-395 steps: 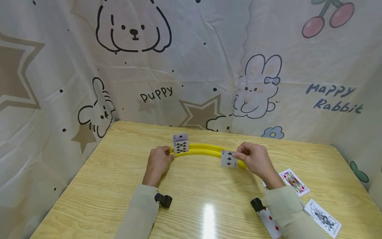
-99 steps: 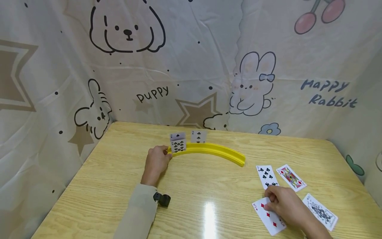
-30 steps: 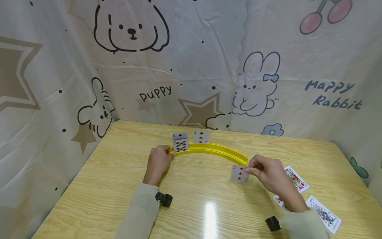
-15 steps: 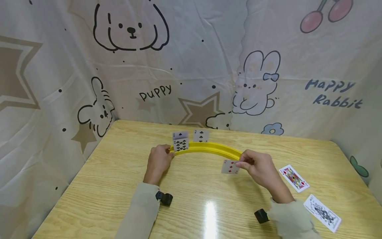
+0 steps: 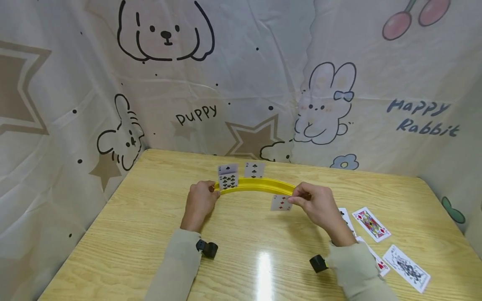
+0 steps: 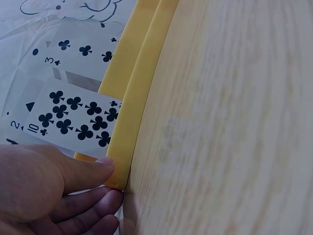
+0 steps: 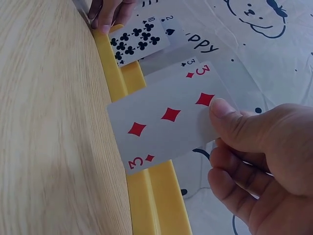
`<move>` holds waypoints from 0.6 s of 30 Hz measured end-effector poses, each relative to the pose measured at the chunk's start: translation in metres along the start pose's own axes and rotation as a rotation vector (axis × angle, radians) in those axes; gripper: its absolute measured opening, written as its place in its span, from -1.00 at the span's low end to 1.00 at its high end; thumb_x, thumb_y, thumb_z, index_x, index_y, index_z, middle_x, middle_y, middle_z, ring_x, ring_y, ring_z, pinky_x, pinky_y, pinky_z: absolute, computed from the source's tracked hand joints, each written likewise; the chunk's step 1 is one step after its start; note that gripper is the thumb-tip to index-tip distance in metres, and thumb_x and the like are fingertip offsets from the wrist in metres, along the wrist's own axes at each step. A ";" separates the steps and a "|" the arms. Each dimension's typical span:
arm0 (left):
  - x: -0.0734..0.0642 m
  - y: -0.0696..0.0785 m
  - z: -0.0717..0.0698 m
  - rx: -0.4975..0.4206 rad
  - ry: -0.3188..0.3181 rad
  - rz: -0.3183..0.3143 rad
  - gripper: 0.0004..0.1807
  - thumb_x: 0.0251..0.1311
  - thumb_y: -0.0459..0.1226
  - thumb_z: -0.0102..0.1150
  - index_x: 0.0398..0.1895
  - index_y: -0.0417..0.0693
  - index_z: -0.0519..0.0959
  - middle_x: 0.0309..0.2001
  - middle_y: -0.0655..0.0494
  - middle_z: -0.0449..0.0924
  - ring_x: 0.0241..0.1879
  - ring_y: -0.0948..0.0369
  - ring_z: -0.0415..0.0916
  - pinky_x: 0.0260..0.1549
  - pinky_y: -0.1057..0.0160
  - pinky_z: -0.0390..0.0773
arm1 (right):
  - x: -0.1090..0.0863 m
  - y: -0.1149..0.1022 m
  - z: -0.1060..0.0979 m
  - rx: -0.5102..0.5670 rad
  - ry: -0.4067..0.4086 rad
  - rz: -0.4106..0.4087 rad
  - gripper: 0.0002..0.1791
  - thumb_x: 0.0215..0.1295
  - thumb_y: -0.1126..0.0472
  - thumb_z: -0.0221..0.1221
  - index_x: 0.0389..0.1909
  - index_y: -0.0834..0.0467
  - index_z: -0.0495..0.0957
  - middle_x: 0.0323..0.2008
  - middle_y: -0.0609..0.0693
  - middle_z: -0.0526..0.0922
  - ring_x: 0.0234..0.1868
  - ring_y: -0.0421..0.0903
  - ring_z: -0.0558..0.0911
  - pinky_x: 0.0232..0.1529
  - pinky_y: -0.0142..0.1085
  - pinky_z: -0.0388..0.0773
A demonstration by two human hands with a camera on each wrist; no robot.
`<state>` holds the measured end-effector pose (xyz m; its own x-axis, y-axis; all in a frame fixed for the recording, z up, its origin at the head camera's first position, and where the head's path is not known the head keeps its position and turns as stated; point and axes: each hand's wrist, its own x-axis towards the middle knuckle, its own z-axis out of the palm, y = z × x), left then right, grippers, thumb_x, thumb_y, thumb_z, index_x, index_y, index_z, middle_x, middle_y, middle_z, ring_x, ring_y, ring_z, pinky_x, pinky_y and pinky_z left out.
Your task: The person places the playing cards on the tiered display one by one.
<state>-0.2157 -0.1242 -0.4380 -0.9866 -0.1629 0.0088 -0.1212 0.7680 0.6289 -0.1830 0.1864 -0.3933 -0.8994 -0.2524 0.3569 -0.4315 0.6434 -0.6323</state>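
A curved yellow card holder (image 5: 260, 184) stands on the table, its left end pinched between the thumb and fingers of my left hand (image 5: 200, 205). Upright in its left part are the ten of clubs (image 6: 78, 117) and, behind it, the two of spades (image 5: 227, 168). The three of clubs (image 5: 254, 169) stands in the back slot, right of them. My right hand (image 5: 314, 205) pinches the three of diamonds (image 7: 168, 115) by its upper end. In the right wrist view that card overlaps the holder, its lower end by the front wall.
Several cards lie face up on the right of the wooden table (image 5: 150, 259): a red face card (image 5: 371, 224), a black-and-white picture card (image 5: 406, 268), and a club card (image 5: 346, 221) and a heart card (image 5: 382, 265), both partly hidden by my right arm. A printed curtain (image 5: 241, 75) hangs behind.
The three of clubs went from my right hand into the back slot. My right hand then picked up the three of diamonds and carried it left to the holder. My left hand has stayed at the holder's end.
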 end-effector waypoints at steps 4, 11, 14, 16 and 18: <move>0.000 0.000 0.001 -0.002 0.001 0.001 -0.57 0.26 -0.25 0.37 0.16 -0.23 0.63 -0.11 -0.08 0.69 -0.07 0.03 0.60 -0.10 0.04 0.59 | 0.005 0.000 0.006 0.034 0.007 0.027 -0.83 0.12 0.32 0.45 -0.51 0.11 0.62 -0.51 -0.11 0.66 -0.53 -0.16 0.52 -0.53 -0.35 0.47; 0.000 -0.002 -0.001 -0.005 0.001 -0.008 -0.57 0.26 -0.24 0.36 0.16 -0.22 0.63 -0.11 -0.08 0.69 -0.08 0.04 0.60 -0.11 0.05 0.59 | 0.014 -0.004 0.018 0.075 0.015 0.057 -0.85 0.15 0.30 0.43 -0.49 0.13 0.64 -0.51 -0.09 0.65 -0.53 -0.13 0.49 -0.55 -0.35 0.43; 0.000 -0.002 -0.001 -0.010 -0.004 -0.005 -0.57 0.27 -0.25 0.35 0.17 -0.24 0.62 -0.11 -0.08 0.68 -0.07 0.03 0.59 -0.10 0.05 0.58 | 0.018 -0.006 0.020 0.071 0.019 0.056 -0.87 0.16 0.28 0.43 -0.47 0.13 0.65 -0.50 -0.09 0.66 -0.52 -0.13 0.48 -0.54 -0.35 0.42; 0.001 -0.001 0.000 -0.016 -0.006 -0.010 -0.56 0.27 -0.25 0.35 0.18 -0.24 0.61 -0.11 -0.08 0.68 -0.07 0.03 0.59 -0.09 0.06 0.58 | 0.021 -0.007 0.021 0.068 0.022 0.056 -0.87 0.16 0.28 0.43 -0.48 0.14 0.65 -0.50 -0.09 0.66 -0.52 -0.12 0.48 -0.53 -0.34 0.42; 0.001 0.000 0.001 -0.023 -0.009 -0.015 -0.56 0.27 -0.25 0.35 0.18 -0.24 0.61 -0.10 -0.08 0.68 -0.07 0.04 0.59 -0.10 0.06 0.58 | 0.023 -0.007 0.022 0.067 0.017 0.061 -0.87 0.15 0.28 0.44 -0.47 0.14 0.65 -0.50 -0.09 0.66 -0.52 -0.12 0.50 -0.52 -0.33 0.44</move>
<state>-0.2163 -0.1240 -0.4386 -0.9856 -0.1691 -0.0077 -0.1339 0.7512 0.6463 -0.2020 0.1604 -0.3957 -0.9229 -0.2016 0.3281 -0.3806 0.6072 -0.6975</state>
